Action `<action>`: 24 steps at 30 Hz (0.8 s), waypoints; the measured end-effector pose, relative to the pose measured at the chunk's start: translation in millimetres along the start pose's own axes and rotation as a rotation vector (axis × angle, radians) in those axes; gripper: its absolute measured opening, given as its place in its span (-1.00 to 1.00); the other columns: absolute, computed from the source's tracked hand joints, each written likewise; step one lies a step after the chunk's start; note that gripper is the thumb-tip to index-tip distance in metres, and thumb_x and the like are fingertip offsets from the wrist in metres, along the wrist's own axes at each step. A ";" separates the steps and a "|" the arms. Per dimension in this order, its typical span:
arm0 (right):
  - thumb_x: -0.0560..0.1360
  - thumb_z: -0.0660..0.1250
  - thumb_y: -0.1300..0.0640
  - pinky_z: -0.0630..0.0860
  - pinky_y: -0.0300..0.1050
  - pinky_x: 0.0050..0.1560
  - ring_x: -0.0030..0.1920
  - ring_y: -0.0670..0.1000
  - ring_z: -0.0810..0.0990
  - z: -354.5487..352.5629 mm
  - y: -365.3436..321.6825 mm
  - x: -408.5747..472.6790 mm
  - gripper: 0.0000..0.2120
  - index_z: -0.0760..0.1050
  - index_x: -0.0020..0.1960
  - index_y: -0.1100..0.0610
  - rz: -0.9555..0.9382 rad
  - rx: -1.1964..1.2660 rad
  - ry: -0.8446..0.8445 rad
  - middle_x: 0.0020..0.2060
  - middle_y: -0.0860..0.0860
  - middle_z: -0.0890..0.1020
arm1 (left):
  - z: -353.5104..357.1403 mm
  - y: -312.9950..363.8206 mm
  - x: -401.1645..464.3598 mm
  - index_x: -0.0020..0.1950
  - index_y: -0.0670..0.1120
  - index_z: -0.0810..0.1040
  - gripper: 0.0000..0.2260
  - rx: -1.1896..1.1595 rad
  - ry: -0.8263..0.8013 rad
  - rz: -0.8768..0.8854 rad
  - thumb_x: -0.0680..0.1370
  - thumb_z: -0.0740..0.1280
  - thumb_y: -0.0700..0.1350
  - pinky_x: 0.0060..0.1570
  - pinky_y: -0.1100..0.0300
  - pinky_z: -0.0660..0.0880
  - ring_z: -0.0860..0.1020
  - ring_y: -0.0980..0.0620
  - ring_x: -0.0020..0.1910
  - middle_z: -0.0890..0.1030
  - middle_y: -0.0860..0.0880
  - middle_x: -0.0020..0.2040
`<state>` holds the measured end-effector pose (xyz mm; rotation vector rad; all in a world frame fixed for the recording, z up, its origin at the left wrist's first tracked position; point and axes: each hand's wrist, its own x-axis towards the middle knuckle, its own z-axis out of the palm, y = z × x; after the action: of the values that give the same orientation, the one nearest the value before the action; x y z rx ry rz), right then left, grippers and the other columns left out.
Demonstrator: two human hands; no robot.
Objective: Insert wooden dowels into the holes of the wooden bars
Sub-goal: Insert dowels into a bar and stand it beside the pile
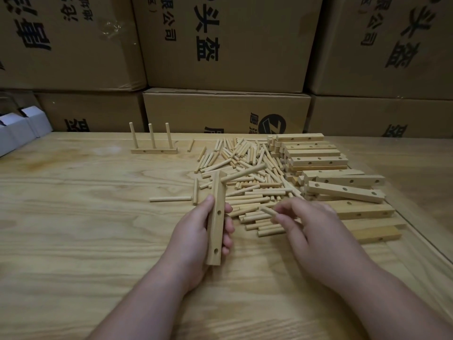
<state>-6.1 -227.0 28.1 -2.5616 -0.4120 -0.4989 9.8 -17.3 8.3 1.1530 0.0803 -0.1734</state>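
Observation:
My left hand (196,231) grips a wooden bar (216,224) held roughly upright over the table. One dowel (242,173) sticks out of the bar's top hole toward the right. Two open holes show lower on the bar's side. To the right of the bar, my right hand (311,224) pinches a loose dowel (267,211) between thumb and fingers, just above the heap of dowels (247,173). A finished bar with three upright dowels (154,150) stands at the far left of the table.
A stack of drilled wooden bars (318,158) lies to the right of the dowel heap. Cardboard boxes (225,45) form a wall behind the wooden table (73,217). Small white boxes (22,128) sit at the far left edge.

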 end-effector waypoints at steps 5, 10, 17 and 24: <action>0.59 0.31 -0.03 0.52 -0.24 -0.10 -0.05 -0.18 0.59 12.2 -16.3 -4.4 -0.84 0.62 0.11 -0.08 -0.170 0.231 0.088 -0.09 -0.27 0.61 | -0.8 -4.2 2.6 -0.21 -0.02 0.71 -0.59 0.045 -0.012 0.075 0.66 0.20 0.12 -0.49 0.17 0.39 0.42 0.02 -0.48 0.48 -0.06 -0.37; 0.51 0.45 0.18 0.49 -0.33 -0.14 -0.05 -0.16 0.61 17.2 -17.1 -4.1 -0.80 0.65 0.12 0.03 -0.280 0.313 0.119 -0.08 -0.19 0.61 | -1.5 -7.2 3.6 -0.16 -0.02 0.70 -0.67 0.105 -0.032 0.124 0.62 0.27 0.13 -0.48 0.19 0.36 0.40 0.01 -0.49 0.46 -0.04 -0.39; 0.49 0.46 0.15 0.51 -0.32 -0.07 -0.04 -0.18 0.62 20.8 -11.1 -1.6 -0.81 0.67 0.09 -0.01 -0.288 0.332 0.144 -0.10 -0.21 0.62 | 0.9 -8.4 1.8 -0.16 -0.02 0.69 -0.69 0.164 -0.050 0.172 0.58 0.28 0.13 -0.47 0.19 0.36 0.39 0.02 -0.47 0.45 -0.04 -0.41; 0.51 0.44 0.08 0.52 -0.23 -0.18 -0.11 -0.15 0.62 25.3 -10.5 -2.2 -0.82 0.66 0.10 -0.07 -0.293 0.348 0.138 -0.14 -0.25 0.58 | 1.5 -8.1 0.4 -0.13 -0.02 0.70 -0.66 0.235 -0.036 0.174 0.63 0.25 0.14 -0.47 0.19 0.40 0.41 0.05 -0.47 0.45 -0.02 -0.43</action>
<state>-5.2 -205.5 10.9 -2.1284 -0.7584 -0.6415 8.8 -21.8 1.5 1.3844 -0.0740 -0.0496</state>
